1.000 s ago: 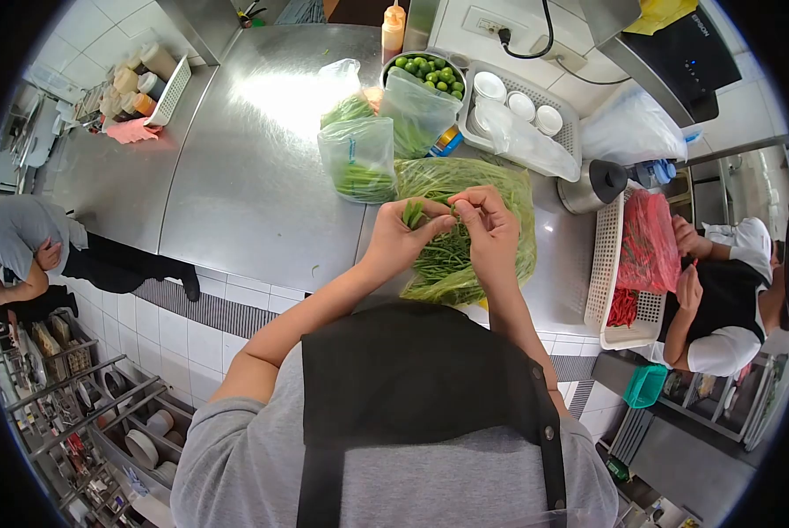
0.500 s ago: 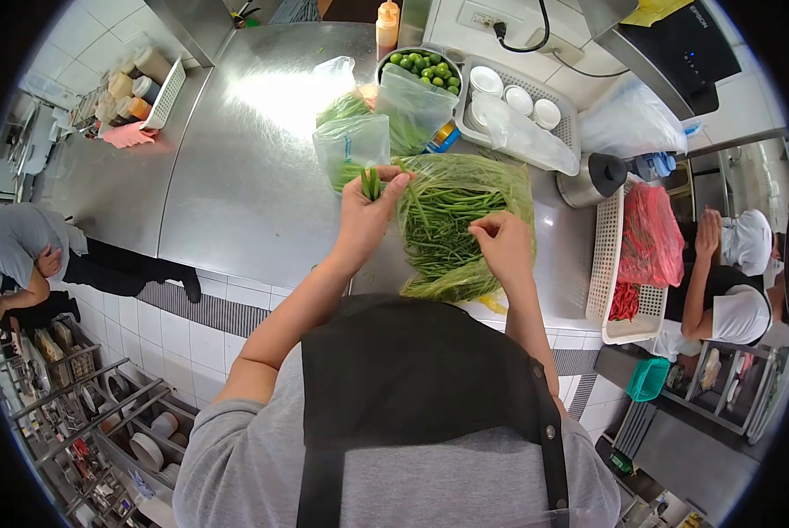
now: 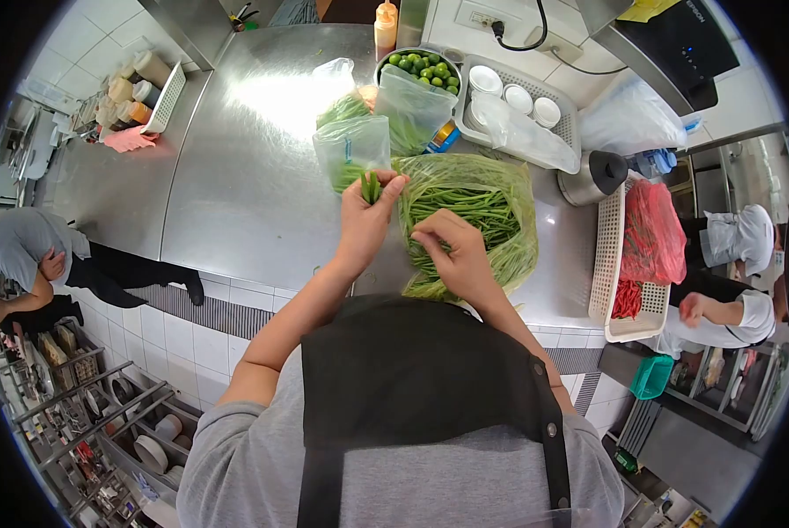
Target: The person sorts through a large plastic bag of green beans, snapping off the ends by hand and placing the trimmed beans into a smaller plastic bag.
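A bunch of green beans (image 3: 371, 187) sticks up from my left hand (image 3: 364, 227), whose fingers are closed around it. My right hand (image 3: 461, 257) is above the heap of long green beans (image 3: 474, 209), thumb and fingers pinched together; whatever lies between the fingertips is too small to make out. The heap fills an open yellowish plastic bag (image 3: 519, 273) on the steel counter. Just beyond my left hand stands a clear plastic bag (image 3: 356, 141) with cut green pieces inside. Another clear bag (image 3: 412, 110) with green contents leans behind it.
Behind are a bowl of limes (image 3: 430, 66), a sauce bottle (image 3: 386, 31) and a basket (image 3: 566, 114) with white cups. To the right stand a steel kettle (image 3: 591, 180) and a cream basket (image 3: 607, 255) holding red chilies. Other people (image 3: 29, 251) are at left and right.
My right hand has moved left and slightly toward me over the bean heap, still pinched. The left hand stays nearly in place. The person at right has shifted an arm.
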A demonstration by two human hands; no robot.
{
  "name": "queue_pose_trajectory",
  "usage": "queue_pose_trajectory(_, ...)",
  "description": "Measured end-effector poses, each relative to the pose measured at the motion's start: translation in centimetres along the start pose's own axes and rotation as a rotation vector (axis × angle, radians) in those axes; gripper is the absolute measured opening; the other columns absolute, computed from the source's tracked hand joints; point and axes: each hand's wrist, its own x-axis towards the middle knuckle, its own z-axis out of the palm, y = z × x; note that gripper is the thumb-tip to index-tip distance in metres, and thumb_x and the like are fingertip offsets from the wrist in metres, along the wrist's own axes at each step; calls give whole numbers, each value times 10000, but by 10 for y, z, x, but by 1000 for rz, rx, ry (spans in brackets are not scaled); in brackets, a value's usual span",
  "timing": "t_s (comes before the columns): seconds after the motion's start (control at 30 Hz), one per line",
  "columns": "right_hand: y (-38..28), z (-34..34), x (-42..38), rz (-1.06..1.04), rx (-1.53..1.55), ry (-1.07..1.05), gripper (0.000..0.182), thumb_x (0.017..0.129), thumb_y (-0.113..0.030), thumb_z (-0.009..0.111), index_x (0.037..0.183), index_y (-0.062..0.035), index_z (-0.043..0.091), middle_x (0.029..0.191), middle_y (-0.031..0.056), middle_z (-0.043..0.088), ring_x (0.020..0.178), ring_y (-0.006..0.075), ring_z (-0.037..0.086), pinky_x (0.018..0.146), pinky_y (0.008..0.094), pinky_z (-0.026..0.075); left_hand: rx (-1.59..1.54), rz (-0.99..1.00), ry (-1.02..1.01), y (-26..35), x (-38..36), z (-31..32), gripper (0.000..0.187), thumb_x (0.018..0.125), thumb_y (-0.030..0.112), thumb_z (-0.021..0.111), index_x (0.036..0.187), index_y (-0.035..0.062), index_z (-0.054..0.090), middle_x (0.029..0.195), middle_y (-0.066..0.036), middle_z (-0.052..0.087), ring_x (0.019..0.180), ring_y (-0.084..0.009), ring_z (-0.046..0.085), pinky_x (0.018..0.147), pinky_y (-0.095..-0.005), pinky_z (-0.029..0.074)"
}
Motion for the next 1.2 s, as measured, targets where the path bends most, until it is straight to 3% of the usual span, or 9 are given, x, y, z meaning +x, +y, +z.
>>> queue_pose_trajectory(0.13, -6, -5, -1, -81, 80, -172, 74, 857, -22, 712, 914, 0, 670, 825, 122, 615, 739, 290, 612, 674, 357, 486, -113, -204, 5, -7, -3, -6, 199, 1021, 222, 627, 1049, 26, 651, 717, 38, 554, 520, -18, 373, 462, -216, 279)
queue_pose_trajectory(0.23, 11, -19, -7, 76, -76, -376, 112, 847, -73, 732, 878, 1, 653, 836, 132, 623, 763, 321, 626, 692, 394, 495, -222, -264, 35, -13, 0, -9, 210, 1026, 263, 616, 971, 60, 618, 664, 64, 447, 529, -43, 352, 478, -227, 282)
queue_pose_trajectory(0.3, 24, -32, -8, 331, -528, -377, 179, 836, -142, 752, 845, -2, 642, 823, 136, 626, 766, 357, 632, 711, 454, 503, -288, -314, 17, -22, 1, -19, 238, 1029, 292, 610, 933, 74, 596, 661, 68, 406, 533, -55, 340, 490, -229, 292)
queue_pose_trajectory(0.4, 18, -53, 4, 633, -642, -397, 198, 826, -182, 762, 822, -20, 649, 868, 133, 629, 828, 368, 624, 764, 477, 502, -388, -411, -4, -27, 1, -25, 295, 1038, 338, 595, 877, 94, 554, 665, 70, 342, 548, -74, 325, 508, -230, 309)
queue_pose_trajectory(0.63, 65, -22, 10, 82, -595, 39, 168, 826, -140, 768, 907, -25, 676, 1000, 109, 623, 1005, 309, 581, 871, 411, 465, -640, -709, -25, -30, -5, -11, 279, 1054, 330, 568, 1035, 55, 615, 716, 53, 400, 621, -56, 391, 533, -209, 358)
queue_pose_trajectory(0.83, 83, -3, 15, 134, -742, 47, 125, 827, -134, 753, 920, -68, 701, 1007, 65, 616, 1053, 283, 561, 928, 441, 432, -606, -679, -165, -30, -9, -14, 271, 1043, 248, 592, 1219, 47, 639, 684, 76, 386, 587, -35, 383, 508, -200, 324)
queue_pose_trajectory(1.07, 43, -24, 22, 116, -98, 278, 73, 845, -40, 732, 890, -23, 676, 905, 51, 633, 819, 167, 615, 737, 307, 490, -254, -583, -221, -11, -14, -7, 260, 975, 191, 692, 1192, 50, 663, 652, 84, 390, 597, -24, 393, 540, -191, 324)
queue_pose_trajectory(1.13, 29, -28, 22, 104, 122, 322, 60, 871, -8, 723, 918, -15, 687, 903, 23, 642, 780, 87, 601, 711, 245, 480, 109, -166, -297, -12, -15, 6, 217, 902, 123, 765, 1100, 44, 726, 700, 48, 492, 660, -48, 487, 622, -214, 409)
queue_pose_trajectory(1.2, 16, -29, 22, 92, 175, 312, 59, 873, -4, 721, 922, -13, 688, 904, 25, 642, 789, 91, 603, 722, 246, 484, 196, 5, -286, -8, -14, 16, 231, 868, 128, 797, 1076, 42, 746, 727, 24, 549, 669, -81, 523, 639, -238, 430)
